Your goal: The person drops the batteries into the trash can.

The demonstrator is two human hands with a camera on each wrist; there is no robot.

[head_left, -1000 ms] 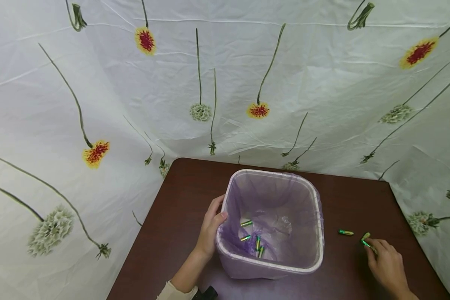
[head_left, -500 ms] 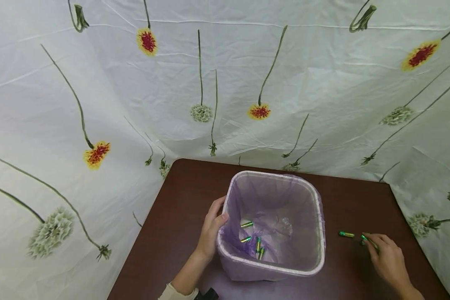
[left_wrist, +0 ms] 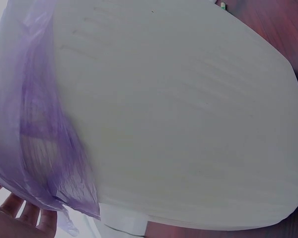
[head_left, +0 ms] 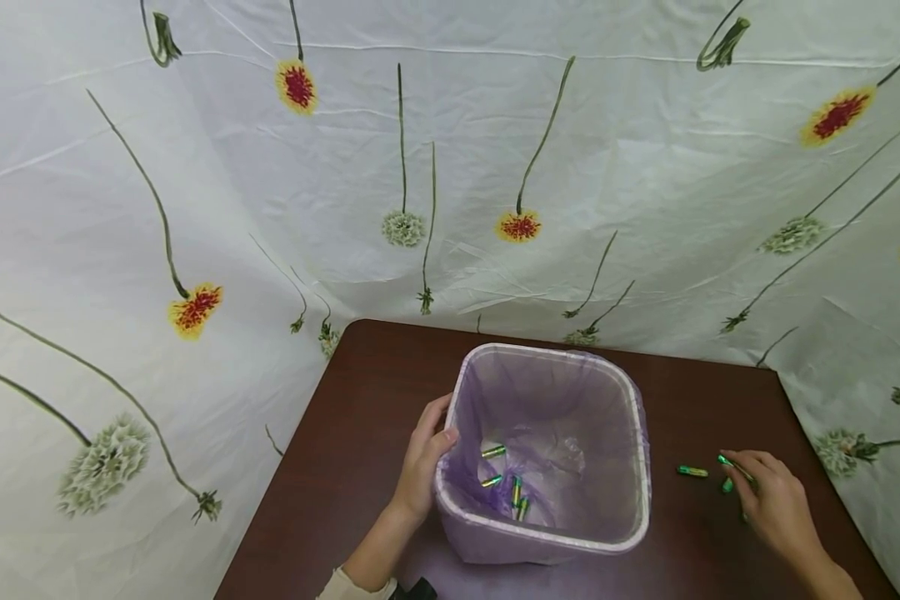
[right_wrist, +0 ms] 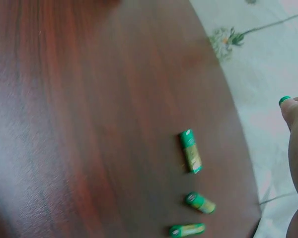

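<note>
The left hand (head_left: 420, 467) grips the bin (head_left: 600, 450). Near the right edge of the table (head_left: 697, 408), the right hand (head_left: 780, 504) pinches a green-gold battery (head_left: 731, 463), label unreadable.

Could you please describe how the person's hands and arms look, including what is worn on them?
Both the left hand and right hand are without gloves. The left arm has a cream sleeve, with a black item beside it, unclear what. No sleeve shows on the right.
</note>
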